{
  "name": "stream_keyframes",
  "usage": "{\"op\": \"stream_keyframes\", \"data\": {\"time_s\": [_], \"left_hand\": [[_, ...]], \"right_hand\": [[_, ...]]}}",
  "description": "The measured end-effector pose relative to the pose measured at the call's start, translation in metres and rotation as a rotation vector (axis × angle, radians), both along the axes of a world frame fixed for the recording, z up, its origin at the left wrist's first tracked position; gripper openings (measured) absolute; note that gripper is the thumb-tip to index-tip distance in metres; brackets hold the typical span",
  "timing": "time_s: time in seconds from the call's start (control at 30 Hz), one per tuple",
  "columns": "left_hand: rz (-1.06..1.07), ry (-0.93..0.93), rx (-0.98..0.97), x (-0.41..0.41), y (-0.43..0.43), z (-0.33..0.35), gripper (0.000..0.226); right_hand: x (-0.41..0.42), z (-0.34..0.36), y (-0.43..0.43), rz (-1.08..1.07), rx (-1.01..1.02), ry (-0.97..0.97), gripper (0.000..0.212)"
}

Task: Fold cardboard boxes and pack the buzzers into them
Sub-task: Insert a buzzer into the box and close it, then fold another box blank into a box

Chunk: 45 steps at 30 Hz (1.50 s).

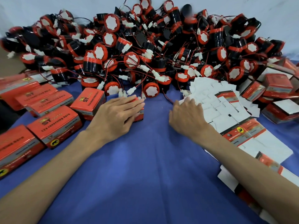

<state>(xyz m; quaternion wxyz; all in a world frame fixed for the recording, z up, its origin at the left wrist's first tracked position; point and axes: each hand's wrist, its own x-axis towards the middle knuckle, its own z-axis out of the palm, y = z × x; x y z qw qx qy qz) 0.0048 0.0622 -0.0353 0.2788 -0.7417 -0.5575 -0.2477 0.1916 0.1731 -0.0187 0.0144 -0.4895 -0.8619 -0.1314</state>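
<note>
Though closed boxes (53, 126) line the desk's left edge, a large buzzer heap (145, 46) along the far edge looks unpacked, with the left hand (116, 113) flat-fingered on one box (139, 115) and the right hand (187, 117) spread-fingered at the flat blanks (226, 110).

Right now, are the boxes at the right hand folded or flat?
Flat: the boxes lie spread in an overlapping pile, white insides up, beside the right hand.

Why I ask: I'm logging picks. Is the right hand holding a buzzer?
No, the right hand lies with fingers spread on the flat box blanks, gripping nothing.
</note>
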Motion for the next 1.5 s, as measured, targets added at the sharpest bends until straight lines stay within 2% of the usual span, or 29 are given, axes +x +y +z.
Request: {"op": "stream_keyframes", "data": {"time_s": [0.1, 0.13, 0.3, 0.37, 0.47, 0.6, 0.73, 0.83, 0.93, 1.03, 1.13, 1.2, 1.23, 1.37, 1.43, 1.5], "left_hand": [[0.062, 0.026, 0.052, -0.005, 0.0, 0.0, 0.024], [0.113, 0.029, 0.063, -0.007, 0.001, 0.0, 0.021], [0.435, 0.027, 0.058, -0.016, -0.001, -0.001, 0.016], [0.483, 0.053, 0.043, -0.014, -0.001, -0.002, 0.018], [0.393, 0.079, 0.056, -0.007, -0.001, 0.0, 0.021], [0.112, 0.071, 0.085, 0.007, -0.002, 0.007, 0.019], [-0.031, 0.094, 0.005, 0.018, -0.002, 0.005, 0.015], [-0.06, 0.076, -0.067, 0.017, -0.002, 0.004, 0.014], [-0.068, 0.056, -0.113, 0.015, -0.003, 0.002, 0.018], [-0.085, 0.031, -0.137, 0.015, -0.003, 0.001, 0.02], [-0.092, 0.003, -0.16, 0.016, -0.003, 0.001, 0.02], [-0.098, -0.012, -0.178, 0.017, -0.003, 0.002, 0.023], [-0.101, -0.017, -0.184, 0.017, -0.003, 0.002, 0.025], [-0.115, -0.02, -0.2, 0.018, -0.003, 0.003, 0.026], [-0.124, -0.021, -0.207, 0.018, -0.003, 0.003, 0.026], [-0.13, -0.023, -0.215, 0.019, -0.003, 0.004, 0.026]], "right_hand": [[0.001, 0.006, -0.001, 0.083, 0.027, 0.037, 0.008], [0.001, 0.009, -0.001, 0.096, 0.02, 0.039, 0.007], [0.0, 0.011, -0.003, 0.143, 0.046, 0.027, 0.027], [0.001, 0.014, -0.001, 0.131, 0.039, 0.023, 0.026], [0.002, 0.018, 0.003, 0.127, 0.057, 0.023, 0.024], [0.001, 0.016, -0.001, 0.159, 0.092, -0.011, 0.035], [0.002, 0.012, 0.0, 0.204, 0.12, -0.008, 0.041], [0.002, 0.017, -0.003, 0.236, 0.234, -0.025, 0.042], [-0.001, 0.005, 0.004, 0.263, 0.175, -0.001, 0.034], [-0.003, 0.008, 0.002, 0.308, 0.157, 0.144, 0.007], [-0.001, 0.004, 0.009, 0.04, 0.024, -0.049, 0.04], [0.001, 0.005, 0.01, -0.096, -0.079, -0.079, 0.048], [0.003, 0.005, 0.011, -0.104, -0.096, -0.063, 0.044], [0.002, 0.001, 0.007, 0.097, -0.007, -0.058, 0.019], [0.001, 0.0, -0.002, 0.135, 0.145, -0.118, 0.006], [-0.001, 0.005, -0.012, 0.147, 0.213, -0.125, 0.025]]}}
